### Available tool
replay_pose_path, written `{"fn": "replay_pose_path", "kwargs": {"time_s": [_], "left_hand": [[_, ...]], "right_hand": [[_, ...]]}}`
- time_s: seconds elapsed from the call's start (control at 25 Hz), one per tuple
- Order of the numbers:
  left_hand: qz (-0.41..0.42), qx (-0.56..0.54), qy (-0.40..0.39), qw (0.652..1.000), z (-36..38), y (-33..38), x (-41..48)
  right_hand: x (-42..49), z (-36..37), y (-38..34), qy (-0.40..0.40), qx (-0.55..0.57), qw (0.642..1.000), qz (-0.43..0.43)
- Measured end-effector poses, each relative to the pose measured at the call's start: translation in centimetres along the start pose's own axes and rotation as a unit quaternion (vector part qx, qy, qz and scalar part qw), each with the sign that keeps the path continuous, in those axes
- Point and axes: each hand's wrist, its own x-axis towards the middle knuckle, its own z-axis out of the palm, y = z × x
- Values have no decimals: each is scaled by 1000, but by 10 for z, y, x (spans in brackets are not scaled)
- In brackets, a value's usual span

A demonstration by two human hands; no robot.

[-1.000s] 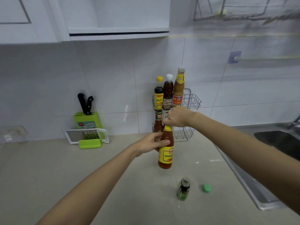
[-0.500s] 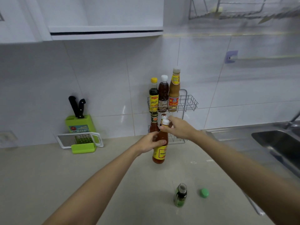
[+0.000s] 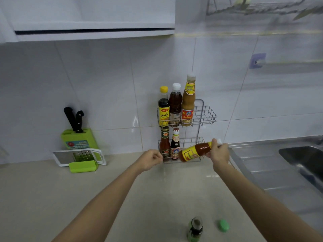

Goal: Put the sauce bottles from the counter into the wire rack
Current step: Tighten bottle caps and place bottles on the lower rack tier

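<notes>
On its upper shelf, wire rack [image 3: 207, 116] holds three sauce bottles [image 3: 175, 106].

Your right hand [image 3: 219, 153] grips chili sauce bottle [image 3: 195, 151] by neck, bottle tipped nearly sideways before wire rack [image 3: 206, 116] lower tier. Your left hand [image 3: 150, 159] loosely curled at rack's lower left corner. Three bottles in upper tier, two in lower. Small green bottle [image 3: 194, 228] and green cap [image 3: 223, 224] on counter [image 3: 52, 198], well in front of rack.

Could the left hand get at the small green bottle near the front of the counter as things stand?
Probably yes. The left hand holds nothing, and the small green bottle stands alone on bare counter with only its loose green cap beside it. The right hand is busy with the red sauce bottle.
</notes>
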Motion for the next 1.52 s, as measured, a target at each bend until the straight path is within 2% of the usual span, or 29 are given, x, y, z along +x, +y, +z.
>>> {"fn": "replay_pose_path", "kwargs": {"time_s": [0.12,0.2,0.36,0.6,0.68,0.8,0.88,1.12,1.32,1.52], "left_hand": [[-34,-6,36,999,1,-10,19],[-46,-3,57,997,5,-13,33],[-111,-31,96,989,19,-24,63],[-196,-76,69,975,46,-35,92],[-190,-107,62,974,51,-35,96],[-176,-139,68,972,52,-35,98],[-165,-143,69,973,50,-35,96],[-141,-119,36,982,44,-36,94],[-168,-149,64,972,44,-42,99],[-211,-163,72,961,44,-46,107]], "right_hand": [[29,6,4,67,62,993,72],[42,12,5,91,96,987,89],[63,30,6,85,54,994,33],[80,51,10,7,-71,992,-109],[80,56,8,-39,-120,978,-166],[81,62,6,-115,-221,938,-242],[80,66,4,-150,-252,923,-248],[74,80,3,-187,-280,914,-225],[82,95,-6,-241,-328,882,-238],[89,93,3,-259,-294,896,-207]]}}
